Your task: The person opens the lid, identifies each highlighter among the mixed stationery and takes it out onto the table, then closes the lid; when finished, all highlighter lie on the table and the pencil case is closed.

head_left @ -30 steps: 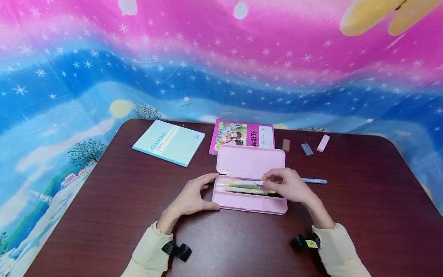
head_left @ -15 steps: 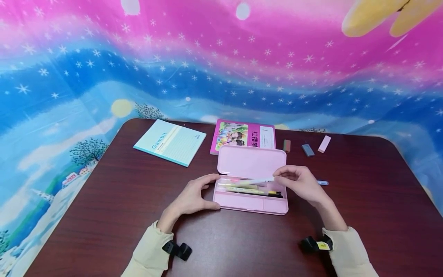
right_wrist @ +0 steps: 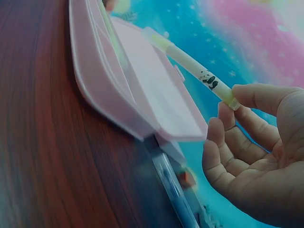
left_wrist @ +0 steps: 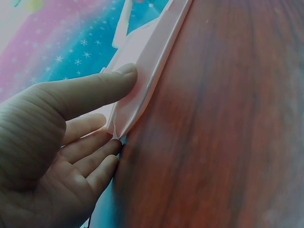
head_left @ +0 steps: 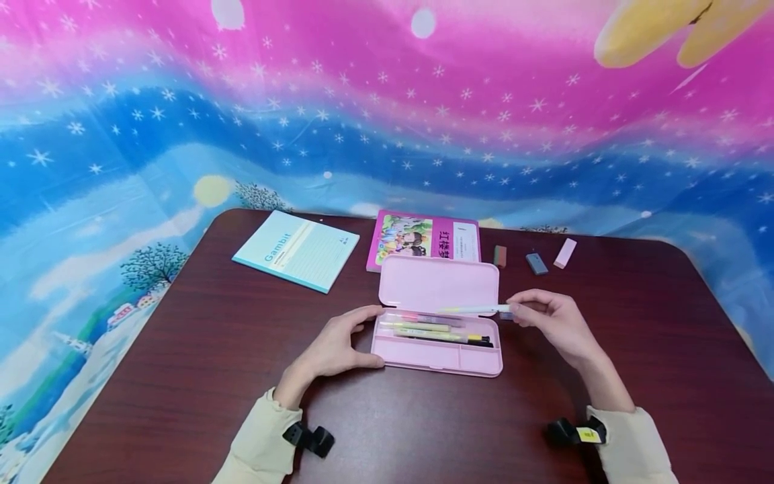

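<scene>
A pink pencil case point(head_left: 417, 353) lies with its lid point(head_left: 438, 284) up. Pens point(head_left: 429, 333) fill its back compartment. My left hand point(head_left: 329, 344) rests at the case's left end, thumb along the front wall and straight fingers touching the back corner. Between thumb and fingertips, my right hand point(head_left: 553, 323) pinches one end of a white pen point(right_wrist: 190, 64) with yellow ends and a panda print. That pen is held in the air over the case's back right part. A blue pen point(right_wrist: 175, 192) lies on the table behind the case's right end, mostly hidden by the right hand in the head view.
A pale blue notebook point(head_left: 296, 250) lies at the back left. Behind the lid is a pink book point(head_left: 423, 235), partly covered. A brown and green eraser point(head_left: 500, 256), a grey one point(head_left: 536, 263) and a pink one point(head_left: 565, 253) lie along the back right of the table point(head_left: 181, 376).
My right hand has lifted the white pen out of the case and moved it to the right and up. The left hand has stayed at the case's left end.
</scene>
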A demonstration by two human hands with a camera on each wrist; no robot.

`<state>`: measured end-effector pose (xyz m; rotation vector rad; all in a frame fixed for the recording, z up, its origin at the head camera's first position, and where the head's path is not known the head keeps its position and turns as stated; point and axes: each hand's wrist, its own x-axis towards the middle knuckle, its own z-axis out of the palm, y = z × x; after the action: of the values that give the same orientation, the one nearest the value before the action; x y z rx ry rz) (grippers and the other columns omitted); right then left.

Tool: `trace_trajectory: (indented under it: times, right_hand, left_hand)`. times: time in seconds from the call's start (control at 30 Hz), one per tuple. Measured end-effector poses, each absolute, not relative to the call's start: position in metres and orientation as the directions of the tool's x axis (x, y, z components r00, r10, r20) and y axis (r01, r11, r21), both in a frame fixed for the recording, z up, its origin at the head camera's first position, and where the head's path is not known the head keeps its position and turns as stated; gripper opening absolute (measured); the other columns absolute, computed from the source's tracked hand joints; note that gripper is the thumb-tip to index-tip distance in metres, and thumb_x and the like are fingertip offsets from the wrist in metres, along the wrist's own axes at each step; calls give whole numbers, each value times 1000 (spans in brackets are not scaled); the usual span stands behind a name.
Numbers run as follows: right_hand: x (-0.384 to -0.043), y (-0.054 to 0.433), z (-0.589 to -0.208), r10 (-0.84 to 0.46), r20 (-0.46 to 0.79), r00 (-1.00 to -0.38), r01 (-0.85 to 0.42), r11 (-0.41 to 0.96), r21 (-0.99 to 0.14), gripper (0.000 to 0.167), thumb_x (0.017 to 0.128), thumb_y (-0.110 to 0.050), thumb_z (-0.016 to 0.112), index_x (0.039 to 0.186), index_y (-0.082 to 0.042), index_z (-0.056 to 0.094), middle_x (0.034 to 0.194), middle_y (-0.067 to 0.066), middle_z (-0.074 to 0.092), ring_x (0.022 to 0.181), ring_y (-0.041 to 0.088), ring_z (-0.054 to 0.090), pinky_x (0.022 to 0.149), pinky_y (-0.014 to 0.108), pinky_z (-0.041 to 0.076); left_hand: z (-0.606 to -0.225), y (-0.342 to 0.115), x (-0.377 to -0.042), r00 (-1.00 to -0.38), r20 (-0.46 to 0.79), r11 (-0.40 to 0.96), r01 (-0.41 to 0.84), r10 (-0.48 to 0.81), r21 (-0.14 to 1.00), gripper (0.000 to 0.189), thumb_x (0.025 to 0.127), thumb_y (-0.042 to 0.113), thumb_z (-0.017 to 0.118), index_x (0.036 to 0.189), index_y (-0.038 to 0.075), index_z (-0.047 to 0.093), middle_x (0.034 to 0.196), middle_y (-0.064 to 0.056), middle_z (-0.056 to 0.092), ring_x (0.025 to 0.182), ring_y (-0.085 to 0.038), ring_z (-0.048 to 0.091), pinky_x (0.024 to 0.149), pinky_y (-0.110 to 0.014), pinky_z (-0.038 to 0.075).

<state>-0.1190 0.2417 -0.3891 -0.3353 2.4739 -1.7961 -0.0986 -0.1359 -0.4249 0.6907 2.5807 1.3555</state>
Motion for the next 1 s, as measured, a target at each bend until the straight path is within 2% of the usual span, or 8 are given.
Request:
trace_trajectory:
  times: [0.43,0.7,1.0]
  right_hand:
    - [-111,288,-392,-154,108,-982,-143,234,-962,13,91,-2,63,103,1,69,87,-2,71,72,11,64,67,19,55]
    - [-104,312,-394,-163,88,-983,-127,250,-960,14,92,-1,61,104,4,67,92,-8,69,74,11,66,67,20,56]
    - [-102,332,-397,-172,76,-982,-101,145,-984,16,92,4,58,104,2,69,94,-5,70,76,11,68,67,22,57]
  left_hand:
    - [-424,-137,-96,-891,65,485,304,450,820,81,69,24,87,138,9,48,136,-6,52,122,-24,50,101,-42,45]
    - [-425,-136,-97,-891,65,485,304,449,820,81,68,23,87,138,9,48,136,-6,52,122,-23,50,101,-42,45]
    - [-423,-133,-98,-900,46,515,290,434,806,86,67,24,87,140,3,45,137,-12,51,122,-26,51,101,-41,45]
